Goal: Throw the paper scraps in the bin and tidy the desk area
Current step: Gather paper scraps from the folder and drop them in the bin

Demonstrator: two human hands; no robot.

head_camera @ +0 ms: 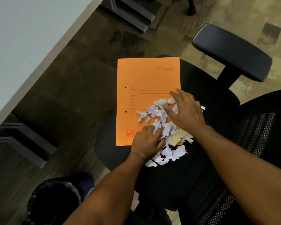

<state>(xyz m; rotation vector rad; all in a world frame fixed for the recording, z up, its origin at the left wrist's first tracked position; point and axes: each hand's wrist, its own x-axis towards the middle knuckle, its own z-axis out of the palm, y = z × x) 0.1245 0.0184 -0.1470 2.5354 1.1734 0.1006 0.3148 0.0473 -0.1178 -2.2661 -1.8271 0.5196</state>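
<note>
An orange folder (146, 78) lies on the black seat of an office chair (169, 184). A heap of torn white and cream paper scraps (169, 135) covers the folder's near right corner and spills onto the seat. My left hand (146, 143) rests palm down on the left side of the heap, fingers curled over some scraps. My right hand (185, 109) hovers over the heap's upper right, fingers spread and touching the scraps. A black bin (55, 203) with a dark liner stands on the floor at the lower left.
A pale desk top (23, 38) runs along the left, with grey metal desk legs (23, 143) beneath it. The chair's armrest (230, 51) juts out at upper right, and its mesh backrest (258, 143) fills the right side. Wood-pattern floor lies between desk and chair.
</note>
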